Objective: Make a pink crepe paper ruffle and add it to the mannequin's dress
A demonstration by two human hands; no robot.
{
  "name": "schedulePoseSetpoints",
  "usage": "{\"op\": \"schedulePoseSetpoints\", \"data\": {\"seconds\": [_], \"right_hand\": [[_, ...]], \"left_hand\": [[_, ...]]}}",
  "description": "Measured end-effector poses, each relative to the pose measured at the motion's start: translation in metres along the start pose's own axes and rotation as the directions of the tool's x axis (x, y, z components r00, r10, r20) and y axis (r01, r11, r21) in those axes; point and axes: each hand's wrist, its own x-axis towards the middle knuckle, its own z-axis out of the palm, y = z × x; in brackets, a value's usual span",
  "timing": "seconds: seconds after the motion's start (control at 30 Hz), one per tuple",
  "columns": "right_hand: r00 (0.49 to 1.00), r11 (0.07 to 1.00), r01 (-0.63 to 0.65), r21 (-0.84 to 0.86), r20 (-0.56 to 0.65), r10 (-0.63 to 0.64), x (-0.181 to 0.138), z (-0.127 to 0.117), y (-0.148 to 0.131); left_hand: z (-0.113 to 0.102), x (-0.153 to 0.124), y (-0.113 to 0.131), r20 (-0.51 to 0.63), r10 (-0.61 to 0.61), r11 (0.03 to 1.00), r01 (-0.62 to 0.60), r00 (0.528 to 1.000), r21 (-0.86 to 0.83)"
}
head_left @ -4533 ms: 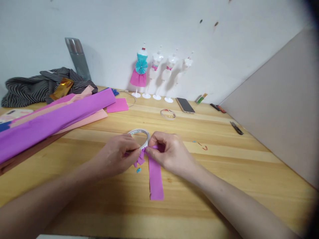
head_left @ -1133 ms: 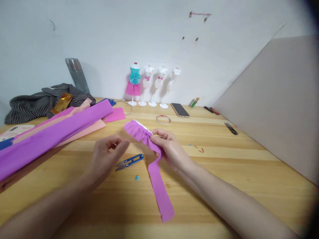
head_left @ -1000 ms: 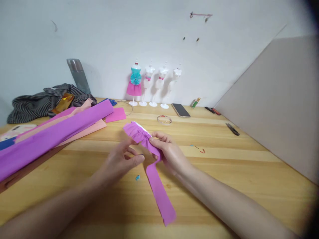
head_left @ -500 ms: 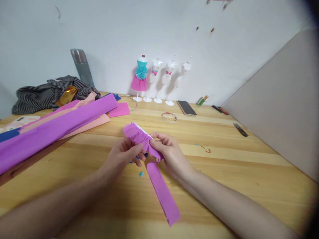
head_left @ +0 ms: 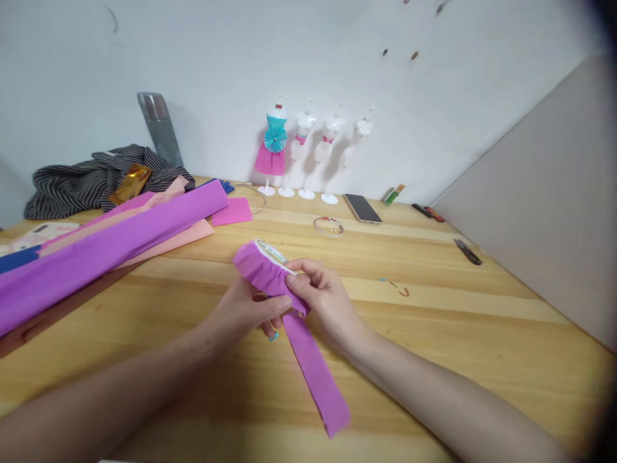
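A purple crepe paper strip (head_left: 313, 366) is gathered into pleats around a roll of white tape (head_left: 270, 253), and its loose end trails down onto the wooden table (head_left: 482, 334). My right hand (head_left: 322, 301) pinches the pleated part of the strip against the roll. My left hand (head_left: 243, 312) is closed just beside it, thumb and fingers pressed on the same pleats from the left. A tiny blue scrap (head_left: 273, 335) lies under my left fingers. The small blue snips are hidden.
Rolls of purple and pink crepe paper (head_left: 110, 241) lie at the left, with striped cloth (head_left: 91, 180) and a metal flask (head_left: 159, 128) behind. Several small dress forms (head_left: 308, 151), a phone (head_left: 362, 208), a tape ring (head_left: 327, 226) and black clippers (head_left: 467, 251) stand farther back. A grey board (head_left: 544, 193) leans at right.
My left hand let go of the pleats, lay open near blue snips, then came back and closed on the strip. The gathered paper now wraps more of the tape roll.
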Motion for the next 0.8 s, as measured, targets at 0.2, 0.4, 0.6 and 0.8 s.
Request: {"op": "schedulePoseSetpoints", "data": {"seconds": [0.2,0.4,0.6,0.8], "right_hand": [[0.999,0.996,0.007,-0.094,-0.041,-0.011,0.003,-0.001,0.003],[0.988,0.967,0.09,-0.239,-0.101,-0.117,0.01,-0.01,0.0],[0.972,0.82,0.223,-0.528,0.053,-0.23,0.008,-0.013,-0.005],[0.954,0.548,0.291,-0.784,0.19,-0.233,0.0,-0.01,-0.009]], "left_hand": [[-0.001,0.003,-0.003,0.0,-0.068,0.997,0.068,0.998,-0.03],[-0.004,-0.009,0.005,0.33,-0.182,0.983,0.164,0.926,0.082],[-0.02,-0.02,0.034,-0.026,0.444,0.825,-0.398,0.895,0.401],[-0.035,0.004,0.025,0.219,0.673,0.324,-0.547,0.707,0.772]]}}
